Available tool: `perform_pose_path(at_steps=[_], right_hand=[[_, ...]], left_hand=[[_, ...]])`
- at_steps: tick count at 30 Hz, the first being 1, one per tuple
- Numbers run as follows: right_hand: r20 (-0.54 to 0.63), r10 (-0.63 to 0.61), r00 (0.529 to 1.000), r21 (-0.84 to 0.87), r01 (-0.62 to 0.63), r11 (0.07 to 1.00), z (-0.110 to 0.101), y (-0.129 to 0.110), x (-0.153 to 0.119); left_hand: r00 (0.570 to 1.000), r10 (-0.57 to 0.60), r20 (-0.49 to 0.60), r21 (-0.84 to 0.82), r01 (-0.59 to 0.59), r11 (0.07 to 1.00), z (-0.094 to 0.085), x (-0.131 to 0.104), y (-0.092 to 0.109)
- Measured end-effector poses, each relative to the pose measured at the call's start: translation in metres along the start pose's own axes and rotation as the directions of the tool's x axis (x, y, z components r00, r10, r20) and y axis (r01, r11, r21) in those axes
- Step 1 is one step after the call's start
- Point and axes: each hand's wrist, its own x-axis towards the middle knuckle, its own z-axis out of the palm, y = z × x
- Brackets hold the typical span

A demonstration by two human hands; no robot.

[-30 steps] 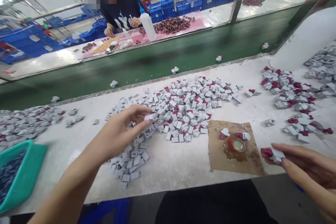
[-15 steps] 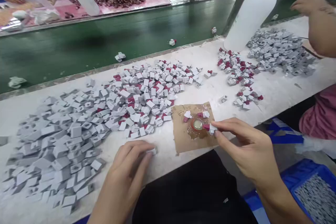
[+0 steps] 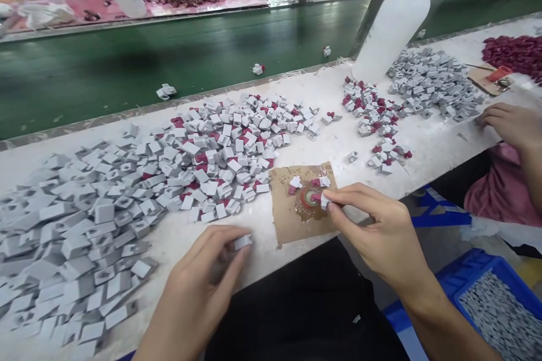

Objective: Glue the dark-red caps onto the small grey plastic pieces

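My right hand [image 3: 376, 228] pinches a small grey-and-maroon plastic piece [image 3: 324, 201] by its grey end. The maroon tip points left, over a small round dish of clear liquid [image 3: 311, 198]. This dish sits on a wet brown cardboard square [image 3: 285, 228], where two more grey-and-maroon pieces lie. Low over the white table, my left hand [image 3: 203, 276] has a small grey plastic block [image 3: 243, 241] between thumb and forefinger, its top face showing. Beyond that hand spreads a large pile of grey blocks [image 3: 105, 214], mixed with maroon pieces on its right side.
A green conveyor belt [image 3: 203, 39] carrying a few pieces runs behind the table. A white squeeze bottle [image 3: 392, 28] stands by a metal post, near smaller piles. At right are a co-worker's hand [image 3: 508, 124] and a blue bin [image 3: 470, 276] of grey parts below.
My right hand has brought the maroon tip left, over the dish. More of the block in my left hand shows. The co-worker's hand has dropped to the table edge; belt pieces have shifted left.
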Motion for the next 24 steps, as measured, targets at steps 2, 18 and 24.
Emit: perform_pose_path(at_steps=[2,18,24], right_hand=[[-0.007,0.006,1.0,0.029,-0.006,1.0,0.0,0.001,0.001],[0.067,0.412,0.909,0.69,-0.34,0.639,0.009,-0.003,0.009],[0.035,0.375,0.926,0.666,-0.302,0.682,0.009,0.0,0.006]], left_hand=[[0.997,-0.08,-0.003,-0.105,0.079,0.991,0.004,0.005,0.008],[0.955,-0.245,0.17,-0.886,0.256,0.386,0.054,0.079,0.071],[0.95,-0.275,0.148,-0.899,0.245,0.363,0.059,0.079,0.072]])
